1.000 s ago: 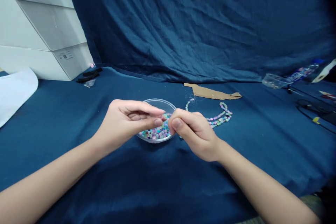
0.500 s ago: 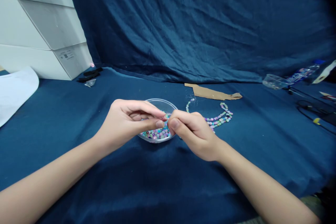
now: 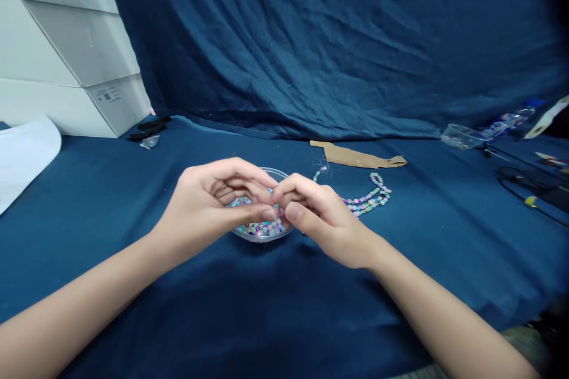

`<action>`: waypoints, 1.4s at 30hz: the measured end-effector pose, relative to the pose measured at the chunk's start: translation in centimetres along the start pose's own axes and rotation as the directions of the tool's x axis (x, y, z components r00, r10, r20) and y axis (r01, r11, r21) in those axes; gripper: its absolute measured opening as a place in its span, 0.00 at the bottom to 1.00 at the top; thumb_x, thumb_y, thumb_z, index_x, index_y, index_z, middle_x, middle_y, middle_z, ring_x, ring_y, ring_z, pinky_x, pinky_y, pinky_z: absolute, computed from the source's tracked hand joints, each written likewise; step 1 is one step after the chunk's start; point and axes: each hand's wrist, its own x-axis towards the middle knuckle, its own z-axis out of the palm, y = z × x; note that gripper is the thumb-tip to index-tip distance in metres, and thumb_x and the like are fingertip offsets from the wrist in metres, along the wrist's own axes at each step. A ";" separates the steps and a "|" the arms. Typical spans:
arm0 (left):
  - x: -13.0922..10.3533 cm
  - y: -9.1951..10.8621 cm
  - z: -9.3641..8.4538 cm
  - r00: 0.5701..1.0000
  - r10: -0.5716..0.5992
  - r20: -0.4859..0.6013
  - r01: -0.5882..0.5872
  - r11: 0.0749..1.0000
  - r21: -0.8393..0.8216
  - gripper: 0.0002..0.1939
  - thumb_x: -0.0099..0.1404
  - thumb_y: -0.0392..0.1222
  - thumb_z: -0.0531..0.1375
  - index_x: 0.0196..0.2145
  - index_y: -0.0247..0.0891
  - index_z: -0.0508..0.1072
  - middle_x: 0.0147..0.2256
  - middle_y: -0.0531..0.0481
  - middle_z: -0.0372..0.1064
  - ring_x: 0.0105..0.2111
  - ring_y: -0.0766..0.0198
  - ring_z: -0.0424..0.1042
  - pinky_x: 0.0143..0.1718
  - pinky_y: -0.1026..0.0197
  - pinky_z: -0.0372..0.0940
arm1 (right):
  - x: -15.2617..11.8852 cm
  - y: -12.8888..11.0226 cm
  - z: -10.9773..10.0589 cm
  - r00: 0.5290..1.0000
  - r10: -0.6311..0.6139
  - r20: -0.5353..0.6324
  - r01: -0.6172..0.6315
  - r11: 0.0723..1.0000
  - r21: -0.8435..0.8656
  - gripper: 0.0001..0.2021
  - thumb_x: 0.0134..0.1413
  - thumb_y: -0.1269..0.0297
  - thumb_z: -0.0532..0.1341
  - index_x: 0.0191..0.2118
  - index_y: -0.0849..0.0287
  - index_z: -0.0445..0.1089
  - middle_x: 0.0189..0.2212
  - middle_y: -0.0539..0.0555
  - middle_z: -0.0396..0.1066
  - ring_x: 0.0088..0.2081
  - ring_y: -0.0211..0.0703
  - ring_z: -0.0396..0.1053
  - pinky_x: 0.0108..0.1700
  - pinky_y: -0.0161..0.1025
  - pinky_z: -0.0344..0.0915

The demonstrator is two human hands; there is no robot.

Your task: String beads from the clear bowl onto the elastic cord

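Note:
My left hand [image 3: 213,201] and my right hand [image 3: 326,219] meet at the fingertips above a clear round bowl [image 3: 262,238] of small pastel beads [image 3: 267,227]. The left thumb and fingers are curled towards each other, and what they pinch is too small to make out. On the right hand, the index finger touches the left fingertips and the thumb lies a little below; anything between them is hidden. Behind the right hand, a strand of strung beads [image 3: 371,202] lies looped on the blue cloth [image 3: 444,237].
A torn cardboard strip [image 3: 355,157] lies behind the beads. White boxes [image 3: 57,41] stand at the back left beside a white sheet [image 3: 26,157]. At the right are a clear container [image 3: 462,136], a bottle [image 3: 509,124] and black cables [image 3: 511,180].
The right index finger and thumb have parted slightly, and the right hand has shifted a little left. The whole view has moved slightly, with the objects now further left.

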 end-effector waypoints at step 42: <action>0.3 -0.8 -0.9 0.985 -0.151 0.086 0.146 0.987 0.063 0.09 0.55 0.36 0.77 0.35 0.44 0.88 0.35 0.51 0.84 0.35 0.66 0.82 0.37 0.74 0.76 | 0.0 0.3 0.2 0.987 -0.141 -0.083 0.131 0.985 -0.112 0.18 0.74 0.60 0.55 0.29 0.58 0.59 0.22 0.45 0.55 0.24 0.33 0.53 0.27 0.34 0.53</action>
